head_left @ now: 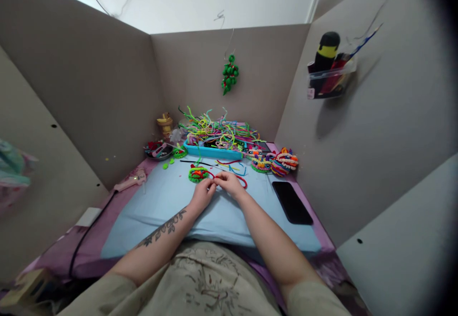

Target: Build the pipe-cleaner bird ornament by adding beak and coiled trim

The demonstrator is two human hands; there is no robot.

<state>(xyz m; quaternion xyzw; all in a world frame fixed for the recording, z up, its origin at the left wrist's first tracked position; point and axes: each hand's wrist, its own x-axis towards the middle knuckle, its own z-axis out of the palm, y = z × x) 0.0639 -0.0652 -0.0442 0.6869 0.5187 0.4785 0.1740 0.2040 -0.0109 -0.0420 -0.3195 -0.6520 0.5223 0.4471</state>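
A red pipe cleaner runs between my hands, with one loop curling out to the right. My left hand pinches it near its middle, fingers closed. Close beside, my right hand also grips it between thumb and fingers. Just beyond my left hand lies a round green pipe-cleaner piece with red, orange and blue in its centre; whether the red strand joins it I cannot tell. Loose short pipe cleaners are scattered past my fingers. All this rests on a light blue cloth.
A blue tray heaped with pipe cleaners stands at the back. Finished colourful pieces sit at right, above a black phone. At left are a glue gun with its cord and a dark bowl. Grey panels enclose three sides.
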